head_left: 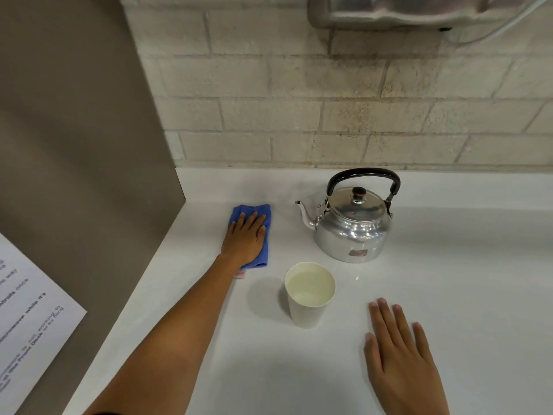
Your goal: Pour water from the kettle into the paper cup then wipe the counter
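A shiny metal kettle [353,232] with a black handle stands upright at the back of the white counter [463,265], spout pointing left. In front of it stands a white paper cup [309,298] with water in it. My left hand [245,238] lies flat, fingers together, pressing on a folded blue cloth [263,214] to the left of the kettle. My right hand [401,357] rests palm down on the counter to the right of the cup, fingers spread, holding nothing.
A brown panel [74,145] walls off the counter's left side, with a printed paper sheet [27,324] on it. A pale brick wall [329,100] runs behind the counter. A metal dispenser [419,10] hangs above at the top right.
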`<action>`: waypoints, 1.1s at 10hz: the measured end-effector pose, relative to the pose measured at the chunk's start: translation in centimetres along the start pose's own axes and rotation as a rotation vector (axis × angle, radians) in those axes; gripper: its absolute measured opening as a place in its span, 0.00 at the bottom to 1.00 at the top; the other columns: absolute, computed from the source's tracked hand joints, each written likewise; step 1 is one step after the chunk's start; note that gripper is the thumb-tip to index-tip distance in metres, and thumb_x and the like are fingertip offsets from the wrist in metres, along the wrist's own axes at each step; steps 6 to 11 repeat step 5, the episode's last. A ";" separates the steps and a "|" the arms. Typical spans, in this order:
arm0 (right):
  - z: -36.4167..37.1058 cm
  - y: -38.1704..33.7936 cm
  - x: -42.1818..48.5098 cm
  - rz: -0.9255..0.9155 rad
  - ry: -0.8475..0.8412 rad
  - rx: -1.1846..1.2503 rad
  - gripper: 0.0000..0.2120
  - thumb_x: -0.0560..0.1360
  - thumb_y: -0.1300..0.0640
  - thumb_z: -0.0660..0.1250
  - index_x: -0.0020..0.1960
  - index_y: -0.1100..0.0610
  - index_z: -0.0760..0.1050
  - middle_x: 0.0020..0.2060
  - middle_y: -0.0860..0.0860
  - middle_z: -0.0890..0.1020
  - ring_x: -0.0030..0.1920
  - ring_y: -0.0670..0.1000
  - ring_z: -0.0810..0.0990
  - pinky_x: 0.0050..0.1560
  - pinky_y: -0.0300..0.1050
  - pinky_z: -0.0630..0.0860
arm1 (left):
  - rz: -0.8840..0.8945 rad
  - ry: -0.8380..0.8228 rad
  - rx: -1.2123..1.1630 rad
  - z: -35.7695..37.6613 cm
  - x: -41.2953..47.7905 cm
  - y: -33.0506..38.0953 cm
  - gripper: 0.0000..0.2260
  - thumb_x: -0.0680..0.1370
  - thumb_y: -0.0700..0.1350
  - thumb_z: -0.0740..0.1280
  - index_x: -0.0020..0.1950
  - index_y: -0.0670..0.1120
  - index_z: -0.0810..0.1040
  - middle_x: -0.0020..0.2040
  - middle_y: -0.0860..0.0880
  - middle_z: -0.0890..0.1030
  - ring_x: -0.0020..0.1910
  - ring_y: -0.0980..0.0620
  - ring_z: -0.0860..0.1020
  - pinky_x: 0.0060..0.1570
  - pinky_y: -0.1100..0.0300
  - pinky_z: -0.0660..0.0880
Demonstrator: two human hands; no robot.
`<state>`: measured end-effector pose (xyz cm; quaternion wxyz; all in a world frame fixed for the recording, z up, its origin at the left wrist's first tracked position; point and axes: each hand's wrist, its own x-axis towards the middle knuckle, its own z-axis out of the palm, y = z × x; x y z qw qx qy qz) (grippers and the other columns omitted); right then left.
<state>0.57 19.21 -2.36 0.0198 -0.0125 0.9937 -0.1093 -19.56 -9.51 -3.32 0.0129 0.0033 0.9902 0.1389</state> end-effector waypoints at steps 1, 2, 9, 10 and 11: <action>0.2 0.2 -0.1 -0.007 0.026 0.054 0.25 0.75 0.46 0.32 0.69 0.47 0.27 0.71 0.41 0.33 0.71 0.42 0.30 0.74 0.46 0.34 | -0.001 -0.024 0.023 -0.1 0.0 0.1 0.22 0.81 0.50 0.44 0.75 0.51 0.47 0.77 0.50 0.48 0.76 0.46 0.45 0.73 0.49 0.43; 0.3 0.4 -0.2 -0.023 0.048 0.080 0.26 0.79 0.47 0.39 0.71 0.47 0.29 0.73 0.41 0.35 0.71 0.43 0.31 0.75 0.47 0.35 | -0.016 -0.039 0.027 -0.2 -0.2 0.2 0.22 0.81 0.51 0.43 0.75 0.51 0.44 0.77 0.48 0.46 0.76 0.45 0.44 0.73 0.49 0.43; 1.0 0.9 -0.2 -0.061 0.044 0.049 0.25 0.80 0.48 0.40 0.72 0.50 0.33 0.75 0.44 0.39 0.74 0.44 0.35 0.76 0.49 0.37 | 0.008 0.120 0.204 -1.8 -3.4 1.0 0.24 0.81 0.48 0.46 0.74 0.44 0.43 0.77 0.43 0.46 0.75 0.43 0.45 0.73 0.47 0.47; 1.0 0.9 -0.2 -0.061 0.044 0.049 0.25 0.80 0.48 0.40 0.72 0.50 0.33 0.75 0.44 0.39 0.74 0.44 0.35 0.76 0.49 0.37 | 0.008 0.120 0.204 -1.8 -3.4 1.0 0.24 0.81 0.48 0.46 0.74 0.44 0.43 0.77 0.43 0.46 0.75 0.43 0.45 0.73 0.47 0.47; 1.0 0.9 -0.2 -0.061 0.044 0.049 0.25 0.80 0.48 0.40 0.72 0.50 0.33 0.75 0.44 0.39 0.74 0.44 0.35 0.76 0.49 0.37 | 0.008 0.120 0.204 -1.8 -3.4 1.0 0.24 0.81 0.48 0.46 0.74 0.44 0.43 0.77 0.43 0.46 0.75 0.43 0.45 0.73 0.47 0.47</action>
